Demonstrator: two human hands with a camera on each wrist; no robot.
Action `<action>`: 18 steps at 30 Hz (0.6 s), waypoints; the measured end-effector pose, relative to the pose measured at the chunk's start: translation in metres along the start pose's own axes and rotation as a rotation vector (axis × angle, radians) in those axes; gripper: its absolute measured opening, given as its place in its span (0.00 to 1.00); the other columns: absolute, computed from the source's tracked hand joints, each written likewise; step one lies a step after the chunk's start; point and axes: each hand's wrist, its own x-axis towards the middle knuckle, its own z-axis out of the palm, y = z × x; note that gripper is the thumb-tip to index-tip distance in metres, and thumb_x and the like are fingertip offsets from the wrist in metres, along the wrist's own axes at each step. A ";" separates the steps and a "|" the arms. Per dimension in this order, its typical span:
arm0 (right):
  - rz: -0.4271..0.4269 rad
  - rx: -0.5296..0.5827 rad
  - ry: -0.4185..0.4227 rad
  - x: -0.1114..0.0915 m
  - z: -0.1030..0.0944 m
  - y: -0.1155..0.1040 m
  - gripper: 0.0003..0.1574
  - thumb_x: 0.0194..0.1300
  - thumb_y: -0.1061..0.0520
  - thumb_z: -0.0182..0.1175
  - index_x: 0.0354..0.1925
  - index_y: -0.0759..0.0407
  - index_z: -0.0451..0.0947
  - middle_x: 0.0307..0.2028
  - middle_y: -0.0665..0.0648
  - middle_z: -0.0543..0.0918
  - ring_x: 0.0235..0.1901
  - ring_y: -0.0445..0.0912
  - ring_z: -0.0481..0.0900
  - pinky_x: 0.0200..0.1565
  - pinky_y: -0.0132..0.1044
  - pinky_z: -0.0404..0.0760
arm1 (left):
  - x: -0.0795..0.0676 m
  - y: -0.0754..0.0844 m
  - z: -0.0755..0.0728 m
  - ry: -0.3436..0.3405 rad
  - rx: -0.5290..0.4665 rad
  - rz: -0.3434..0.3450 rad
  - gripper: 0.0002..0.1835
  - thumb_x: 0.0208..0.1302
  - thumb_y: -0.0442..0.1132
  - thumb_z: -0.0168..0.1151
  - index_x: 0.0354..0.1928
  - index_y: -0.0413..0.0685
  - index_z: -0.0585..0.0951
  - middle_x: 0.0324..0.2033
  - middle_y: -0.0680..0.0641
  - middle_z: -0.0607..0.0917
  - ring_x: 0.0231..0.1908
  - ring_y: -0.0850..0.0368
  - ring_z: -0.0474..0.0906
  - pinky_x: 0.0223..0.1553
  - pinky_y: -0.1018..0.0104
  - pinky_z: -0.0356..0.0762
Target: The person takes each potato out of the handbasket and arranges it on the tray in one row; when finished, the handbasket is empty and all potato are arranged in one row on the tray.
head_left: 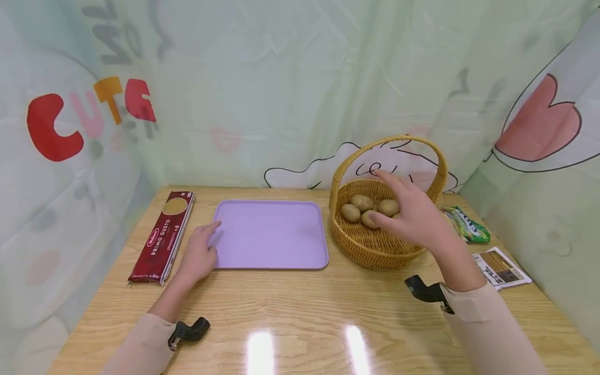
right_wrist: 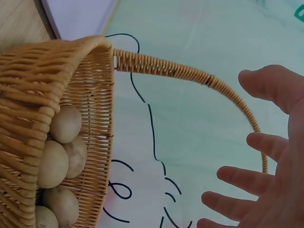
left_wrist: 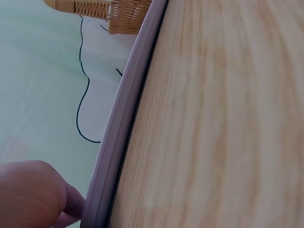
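Note:
At the left edge of a lilac tray (head_left: 269,234), my left hand (head_left: 198,255) rests with its index finger reaching over the rim and its thumb near the front corner. The left wrist view catches part of that hand beside the tray's rim (left_wrist: 121,114). My right hand (head_left: 414,213) hovers over a wicker basket (head_left: 375,253), thumb and fingers spread and holding nothing. Several potatoes (head_left: 361,202) lie inside the basket, some partly hidden by the hand in the head view. In the right wrist view, spread fingers (right_wrist: 237,178) overlap the arched handle (right_wrist: 180,71).
A red spaghetti pack (head_left: 165,237) lies left of the tray. Right of the basket are a green packet (head_left: 471,226) and a white and brown packet (head_left: 501,268). A printed curtain (head_left: 244,104) hangs behind the wooden table (head_left: 300,307).

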 end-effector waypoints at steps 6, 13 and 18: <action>0.038 0.028 -0.037 0.013 0.002 0.015 0.52 0.61 0.42 0.64 0.76 0.48 0.50 0.70 0.62 0.62 0.67 0.63 0.59 0.61 0.64 0.61 | -0.001 -0.011 0.004 0.043 -0.070 -0.033 0.35 0.47 0.16 0.43 0.63 0.34 0.72 0.58 0.31 0.69 0.57 0.35 0.68 0.60 0.42 0.65; 0.125 0.072 -0.105 0.027 0.001 0.029 0.52 0.61 0.38 0.62 0.75 0.50 0.52 0.70 0.63 0.61 0.68 0.64 0.57 0.63 0.64 0.58 | -0.001 -0.017 0.007 0.052 -0.071 -0.019 0.31 0.51 0.17 0.42 0.59 0.35 0.76 0.60 0.32 0.68 0.60 0.34 0.64 0.63 0.41 0.60; 0.104 0.105 -0.124 0.040 0.007 0.039 0.49 0.62 0.41 0.63 0.74 0.53 0.57 0.69 0.60 0.64 0.66 0.63 0.62 0.62 0.63 0.61 | 0.000 -0.018 0.010 0.054 -0.059 -0.014 0.29 0.51 0.17 0.44 0.57 0.35 0.77 0.60 0.32 0.68 0.62 0.34 0.62 0.64 0.41 0.58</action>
